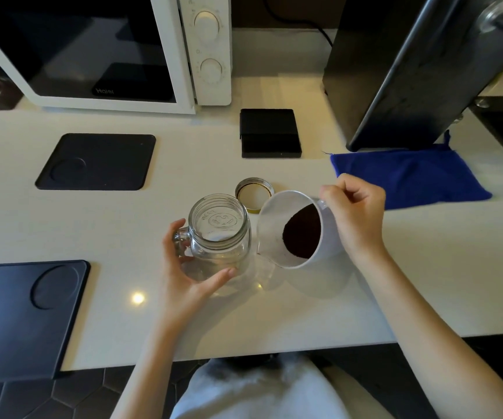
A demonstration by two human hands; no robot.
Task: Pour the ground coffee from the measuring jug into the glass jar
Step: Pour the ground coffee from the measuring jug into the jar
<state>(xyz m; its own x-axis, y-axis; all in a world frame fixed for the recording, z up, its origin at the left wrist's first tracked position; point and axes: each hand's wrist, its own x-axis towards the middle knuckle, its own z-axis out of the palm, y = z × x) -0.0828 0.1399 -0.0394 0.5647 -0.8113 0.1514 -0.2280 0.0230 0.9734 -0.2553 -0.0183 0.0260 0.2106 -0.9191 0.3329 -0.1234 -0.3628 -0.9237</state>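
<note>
A clear glass jar with a side handle stands upright and open-mouthed on the white counter, nothing visible inside. My left hand wraps around its lower left side. Just right of the jar, my right hand holds a white measuring jug by its handle. The jug is tilted toward the jar, its spout low and close to the jar's right wall. Dark ground coffee lies in a heap inside the jug, none falling out. The jar's metal lid lies upside down behind the jar.
A white microwave stands at the back left, a black machine at the back right. Black mats lie to the left, a small black scale behind the lid, a blue cloth to the right. The counter's front edge is near my body.
</note>
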